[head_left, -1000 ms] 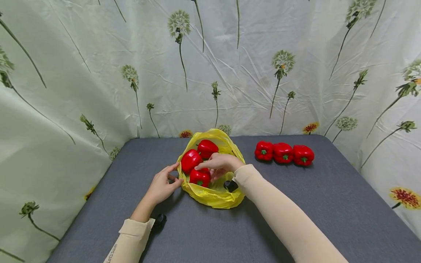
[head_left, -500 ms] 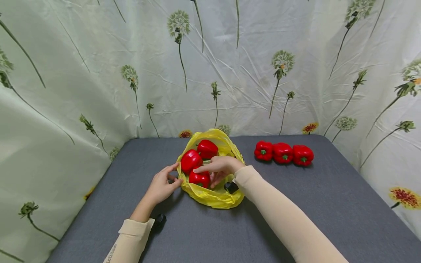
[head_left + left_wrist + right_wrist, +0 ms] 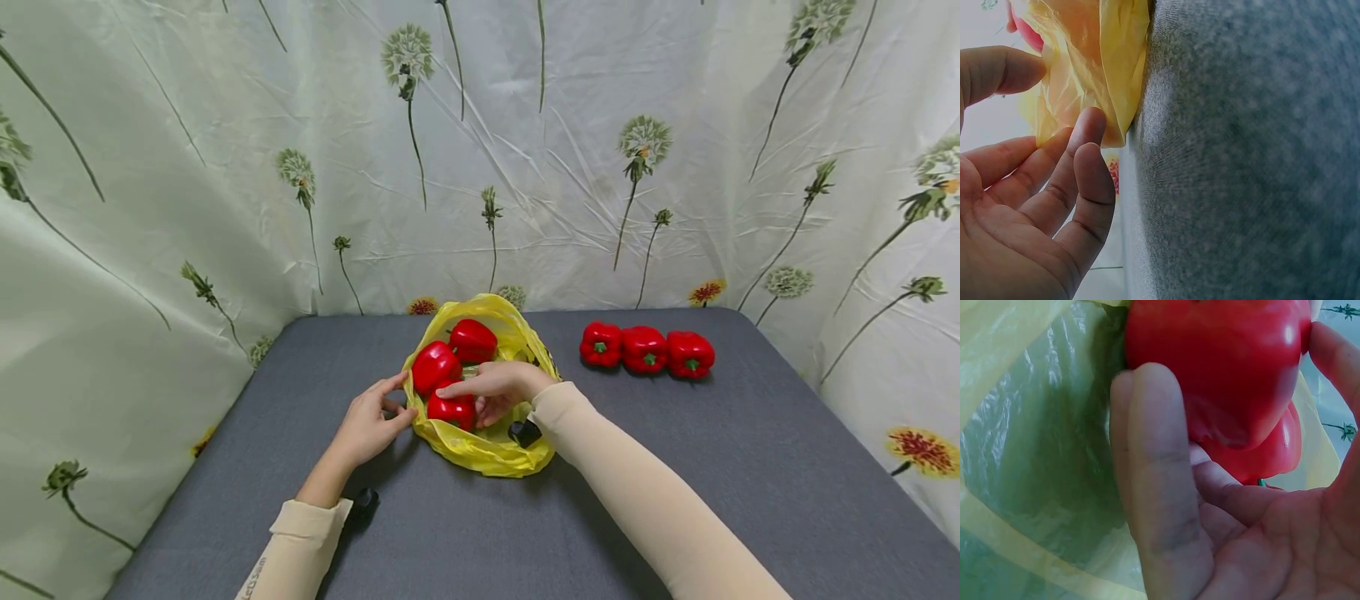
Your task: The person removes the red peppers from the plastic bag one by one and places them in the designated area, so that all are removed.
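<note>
A yellow plastic bag (image 3: 480, 460) stands with its mouth wide on the grey table. Inside lie three red bell peppers, one at the back (image 3: 473, 340), one at the left (image 3: 435, 367) and one at the front (image 3: 450, 412). My right hand (image 3: 504, 385) reaches in and holds the front pepper (image 3: 1222, 369), thumb on one side and fingers on another; part of the grip is hidden. From outside, my left hand (image 3: 371, 422) touches the bag's left side (image 3: 1079, 62) with fingers spread and slightly bent, nothing curled into its palm.
Three more red bell peppers (image 3: 645, 349) sit in a row at the table's back right, to the right of the bag. A flowered curtain (image 3: 480, 150) hangs behind the table (image 3: 675, 467) and along its sides.
My right hand and the front pepper have shifted slightly left and down within the bag. The left hand, the other peppers and the bag look almost unmoved.
</note>
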Demonstrator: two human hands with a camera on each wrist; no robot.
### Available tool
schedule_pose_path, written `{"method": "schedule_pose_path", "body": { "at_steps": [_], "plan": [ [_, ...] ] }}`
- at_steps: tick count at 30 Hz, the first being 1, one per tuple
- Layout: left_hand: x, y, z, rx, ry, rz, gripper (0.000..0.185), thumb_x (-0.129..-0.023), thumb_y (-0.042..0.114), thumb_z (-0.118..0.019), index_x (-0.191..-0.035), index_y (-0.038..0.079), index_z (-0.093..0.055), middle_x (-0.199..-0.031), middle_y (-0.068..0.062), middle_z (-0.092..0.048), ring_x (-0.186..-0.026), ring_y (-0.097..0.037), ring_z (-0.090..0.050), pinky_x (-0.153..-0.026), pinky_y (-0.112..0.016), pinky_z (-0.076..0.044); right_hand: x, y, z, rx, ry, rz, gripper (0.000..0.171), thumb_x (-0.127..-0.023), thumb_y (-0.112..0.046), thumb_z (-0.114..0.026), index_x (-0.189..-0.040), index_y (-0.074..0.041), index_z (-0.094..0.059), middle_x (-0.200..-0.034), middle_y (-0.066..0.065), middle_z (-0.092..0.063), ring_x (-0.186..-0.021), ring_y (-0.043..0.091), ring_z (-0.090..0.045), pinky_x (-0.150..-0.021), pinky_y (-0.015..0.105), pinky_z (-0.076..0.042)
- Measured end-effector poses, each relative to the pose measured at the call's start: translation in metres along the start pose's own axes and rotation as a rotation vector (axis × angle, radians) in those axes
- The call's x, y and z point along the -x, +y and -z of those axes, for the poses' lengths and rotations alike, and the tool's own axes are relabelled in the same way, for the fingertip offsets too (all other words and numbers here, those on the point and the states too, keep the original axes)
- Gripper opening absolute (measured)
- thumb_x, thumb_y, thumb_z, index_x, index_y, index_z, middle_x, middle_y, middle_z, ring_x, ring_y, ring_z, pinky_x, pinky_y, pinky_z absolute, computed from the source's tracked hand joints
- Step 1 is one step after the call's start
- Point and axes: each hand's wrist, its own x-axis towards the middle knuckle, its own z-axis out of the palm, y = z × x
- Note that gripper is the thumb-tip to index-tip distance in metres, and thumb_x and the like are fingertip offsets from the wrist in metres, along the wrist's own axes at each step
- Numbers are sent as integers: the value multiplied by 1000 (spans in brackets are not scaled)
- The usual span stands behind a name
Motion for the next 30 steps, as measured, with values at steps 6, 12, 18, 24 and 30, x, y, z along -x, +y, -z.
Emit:
{"method": "schedule_pose_path", "body": {
  "at_steps": [6, 12, 18, 24, 30],
  "plan": [
    [0, 0, 0, 1, 5, -9, 69, -95, 14, -78, -158, 0, -51, -141, -20, -65, -91, -16, -71, -68, -25, -49, 0, -1, -1, 13, -12, 13, 43, -98, -53, -73, -97, -12, -61, -69, 4, -55, -63, 14, -64, -68, 26, -60],
    [0, 0, 0, -4, 7, -5, 69, -95, 14, -78, -158, 0, -51, -141, -20, -65, -91, -17, -71, -68, -25, -48, -1, -1, -1, 34, -23, 16, 40, -99, -51, -72, -91, -14, -60, -69, 4, -58, -59, 13, -61, -66, 25, -57],
    [1, -1, 0, -9, 1, 1, 69, -96, 15, -77, -157, 0, -51, -141, -20, -65, -90, -16, -71, -70, -26, -49, 1, -2, -1, 61, -29, 27, 44, -99, -50, -71, -77, -15, -56, -64, 3, -59, -55, 12, -55, -60, 23, -48],
    [0, -1, 0, -4, 1, 0, 68, -96, 15, -77, -157, 0, -51, -140, -20, -65, -90, -15, -70, -69, -25, -49, 3, 0, 1, -36, -19, 23, 43, -100, -45, -73, -107, -12, -46, -76, 6, -54, -62, 14, -58, -66, 25, -55],
    [1, -1, 0, 1, 1, -3, 68, -96, 14, -77, -158, 1, -51, -141, -20, -65, -91, -15, -71, -69, -25, -49, 1, 2, 4, -81, -40, 36, 36, -102, -37, -72, -107, -12, -47, -78, 5, -53, -64, 14, -59, -67, 25, -55]
  ]
}}
